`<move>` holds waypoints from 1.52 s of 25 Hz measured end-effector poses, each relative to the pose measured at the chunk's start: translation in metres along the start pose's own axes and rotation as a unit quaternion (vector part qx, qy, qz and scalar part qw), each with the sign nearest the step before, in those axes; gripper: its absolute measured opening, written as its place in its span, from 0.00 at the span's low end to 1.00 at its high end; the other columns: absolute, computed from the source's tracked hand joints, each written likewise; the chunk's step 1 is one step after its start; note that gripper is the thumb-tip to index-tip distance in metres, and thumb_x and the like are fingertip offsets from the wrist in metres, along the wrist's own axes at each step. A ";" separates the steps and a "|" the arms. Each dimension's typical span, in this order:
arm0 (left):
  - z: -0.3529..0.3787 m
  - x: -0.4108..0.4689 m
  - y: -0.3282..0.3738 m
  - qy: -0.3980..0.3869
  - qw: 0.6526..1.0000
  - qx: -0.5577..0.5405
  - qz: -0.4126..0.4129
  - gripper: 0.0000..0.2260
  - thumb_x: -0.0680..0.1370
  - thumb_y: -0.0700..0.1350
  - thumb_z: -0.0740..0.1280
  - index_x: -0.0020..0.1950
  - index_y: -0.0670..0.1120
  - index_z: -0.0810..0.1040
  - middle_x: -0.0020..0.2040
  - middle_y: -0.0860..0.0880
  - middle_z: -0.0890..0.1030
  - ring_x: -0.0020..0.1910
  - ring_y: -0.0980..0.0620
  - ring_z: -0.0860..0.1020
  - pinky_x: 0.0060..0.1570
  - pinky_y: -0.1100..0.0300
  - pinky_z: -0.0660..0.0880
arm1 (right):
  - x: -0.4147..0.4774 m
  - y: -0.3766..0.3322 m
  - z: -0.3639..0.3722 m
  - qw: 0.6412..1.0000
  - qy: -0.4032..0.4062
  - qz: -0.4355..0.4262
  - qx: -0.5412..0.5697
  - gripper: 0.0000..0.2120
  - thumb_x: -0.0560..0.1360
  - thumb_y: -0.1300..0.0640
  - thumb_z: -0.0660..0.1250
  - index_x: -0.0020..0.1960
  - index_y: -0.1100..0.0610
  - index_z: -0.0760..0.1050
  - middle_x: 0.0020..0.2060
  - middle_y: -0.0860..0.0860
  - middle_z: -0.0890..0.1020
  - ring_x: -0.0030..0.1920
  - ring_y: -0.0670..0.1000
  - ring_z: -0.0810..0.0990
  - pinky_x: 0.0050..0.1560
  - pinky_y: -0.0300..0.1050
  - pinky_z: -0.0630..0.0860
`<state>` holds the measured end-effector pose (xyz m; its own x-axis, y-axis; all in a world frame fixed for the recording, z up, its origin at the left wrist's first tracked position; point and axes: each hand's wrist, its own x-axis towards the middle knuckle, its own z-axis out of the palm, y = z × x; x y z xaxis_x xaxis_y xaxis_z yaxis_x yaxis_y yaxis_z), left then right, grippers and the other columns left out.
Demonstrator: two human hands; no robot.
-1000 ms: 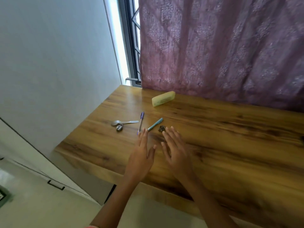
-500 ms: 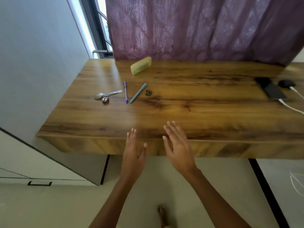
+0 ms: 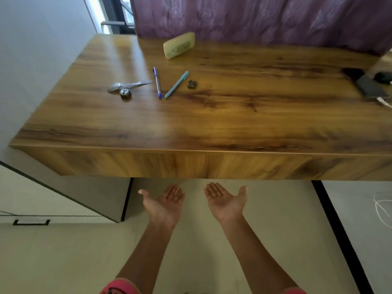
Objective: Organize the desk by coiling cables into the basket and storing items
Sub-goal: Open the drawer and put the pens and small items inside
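Wooden desk [image 3: 212, 124] in head view: blue pen [image 3: 157, 82] & teal pen [image 3: 176, 84] lie beside spoon [image 3: 129, 85], phone [image 3: 370, 87] w/ white cable [image 3: 384, 102] at right edge. My left hand [image 3: 164, 203] & right hand [image 3: 224, 200] are palms-up, fingers spread, empty, below the desk's front edge.

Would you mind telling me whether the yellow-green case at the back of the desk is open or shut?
Shut. The yellow-green case lies on its side near the curtain with no lid raised or gap showing; its contents cannot be made out.
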<state>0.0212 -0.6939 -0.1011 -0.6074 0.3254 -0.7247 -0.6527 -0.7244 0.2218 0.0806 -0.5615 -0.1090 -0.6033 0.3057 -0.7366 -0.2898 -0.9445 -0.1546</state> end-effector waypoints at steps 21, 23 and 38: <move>-0.061 0.041 -0.003 -0.009 0.993 0.099 0.063 0.42 0.71 0.68 0.61 0.74 0.40 0.57 0.63 0.42 0.72 0.60 0.46 0.73 0.68 0.51 0.65 | 0.023 0.016 -0.039 1.000 0.000 -0.014 -0.007 0.56 0.65 0.25 0.56 0.74 0.66 0.45 0.74 0.63 0.55 0.74 0.61 0.56 0.74 0.56 0.54; -0.081 0.030 -0.009 -0.006 0.993 0.096 0.064 0.41 0.70 0.68 0.60 0.72 0.40 0.60 0.54 0.44 0.74 0.50 0.49 0.75 0.67 0.52 0.65 | 0.009 0.022 -0.055 1.000 0.006 -0.021 0.010 0.56 0.66 0.25 0.55 0.74 0.66 0.46 0.73 0.63 0.56 0.73 0.61 0.57 0.74 0.57 0.55; -0.217 -0.112 -0.054 0.017 0.993 0.101 0.051 0.30 0.65 0.70 0.61 0.46 0.43 0.72 0.42 0.46 0.72 0.41 0.51 0.72 0.50 0.59 0.71 | -0.127 0.066 -0.191 0.999 0.044 -0.025 0.004 0.53 0.66 0.23 0.50 0.75 0.63 0.48 0.72 0.62 0.60 0.72 0.61 0.61 0.73 0.58 0.57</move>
<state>0.2229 -0.8234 -0.1735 -0.6611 0.2337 -0.7129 -0.6687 -0.6145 0.4186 0.2798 -0.6858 -0.1516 -0.5194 0.3408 -0.7837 -0.3251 -0.9269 -0.1876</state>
